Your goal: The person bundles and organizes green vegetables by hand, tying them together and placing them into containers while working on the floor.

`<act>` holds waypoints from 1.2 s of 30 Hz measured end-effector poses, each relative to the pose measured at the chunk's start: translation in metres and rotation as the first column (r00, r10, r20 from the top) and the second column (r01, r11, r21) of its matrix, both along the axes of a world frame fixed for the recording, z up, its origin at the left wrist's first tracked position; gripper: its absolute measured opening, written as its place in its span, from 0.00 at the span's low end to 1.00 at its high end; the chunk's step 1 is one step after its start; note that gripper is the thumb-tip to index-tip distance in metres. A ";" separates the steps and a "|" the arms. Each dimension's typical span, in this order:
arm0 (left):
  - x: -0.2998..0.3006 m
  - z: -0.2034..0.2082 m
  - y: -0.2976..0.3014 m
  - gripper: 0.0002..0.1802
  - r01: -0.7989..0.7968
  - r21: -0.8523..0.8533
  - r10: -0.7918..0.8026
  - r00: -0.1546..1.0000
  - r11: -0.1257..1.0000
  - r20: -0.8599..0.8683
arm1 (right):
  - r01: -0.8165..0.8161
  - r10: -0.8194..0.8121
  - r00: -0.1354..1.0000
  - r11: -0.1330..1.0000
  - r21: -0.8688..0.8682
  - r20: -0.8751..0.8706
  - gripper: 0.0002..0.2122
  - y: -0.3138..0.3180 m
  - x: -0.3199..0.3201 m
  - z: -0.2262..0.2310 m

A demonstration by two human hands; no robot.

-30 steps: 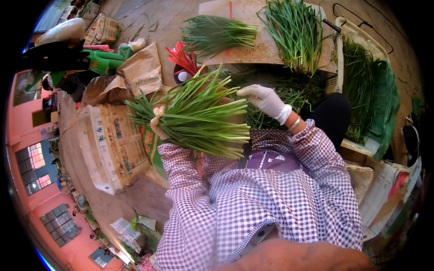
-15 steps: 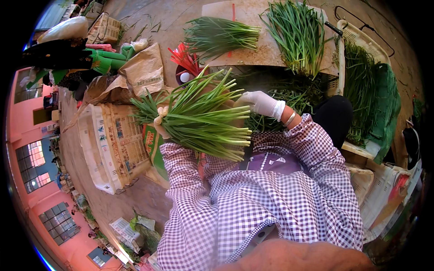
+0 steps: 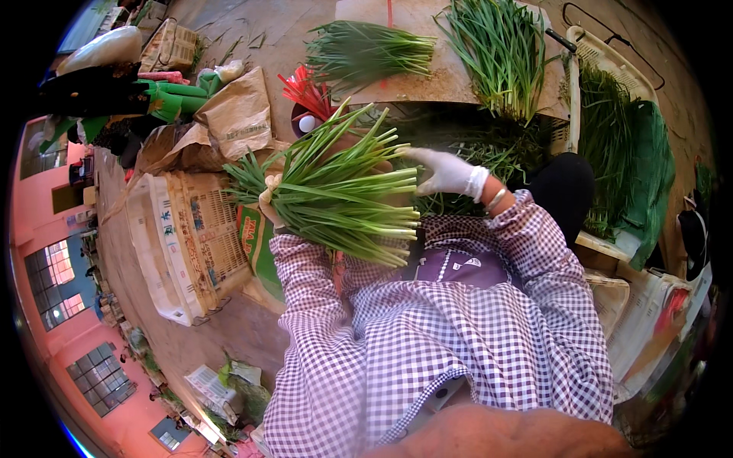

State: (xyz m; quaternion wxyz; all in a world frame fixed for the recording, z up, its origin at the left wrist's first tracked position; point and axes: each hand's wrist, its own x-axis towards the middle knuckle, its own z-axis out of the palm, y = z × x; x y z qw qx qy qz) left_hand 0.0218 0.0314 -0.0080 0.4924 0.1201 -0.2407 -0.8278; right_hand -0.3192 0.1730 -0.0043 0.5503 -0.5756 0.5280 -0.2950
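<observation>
My left hand (image 3: 269, 200) is wrapped round a bunch of garlic chives (image 3: 343, 195), its pale fingers showing across the leafy part. The bunch lies sideways in front of my chest, dark leaf tips to the left and pale cut stalk ends fanned out to the right. Close to those ends is my right hand (image 3: 447, 172), in a thin white glove, thumb and forefinger apart. Its forefinger reaches the upper stalk ends; whether it touches them I cannot tell.
Two bunches of chives (image 3: 374, 52) (image 3: 496, 57) lie on a board (image 3: 450, 90) ahead. Loose greens (image 3: 496, 156) sit below it. A crate of greens (image 3: 603, 145) stands right, stacked crates (image 3: 183, 244) left. Red strips (image 3: 305, 91) stick up beside brown sacking (image 3: 240, 114).
My right hand's thumb and forefinger have spread apart at the stalk ends. The bunch in my left hand has shifted slightly up and left.
</observation>
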 end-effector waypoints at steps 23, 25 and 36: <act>0.002 0.003 -0.006 0.09 -0.052 0.033 0.052 0.999 0.998 -0.004 | 0.255 -0.269 0.962 0.950 0.182 0.055 0.17 0.008 -0.002 0.013; 0.008 0.000 -0.006 0.10 0.014 -0.029 -0.016 0.998 0.999 -0.065 | 0.241 -0.310 0.924 0.926 0.289 0.222 0.21 0.009 0.000 0.009; 0.009 0.004 -0.003 0.09 -0.042 0.029 0.043 0.998 0.999 -0.042 | 0.338 -0.509 0.674 0.857 0.390 0.535 0.10 0.027 0.040 0.023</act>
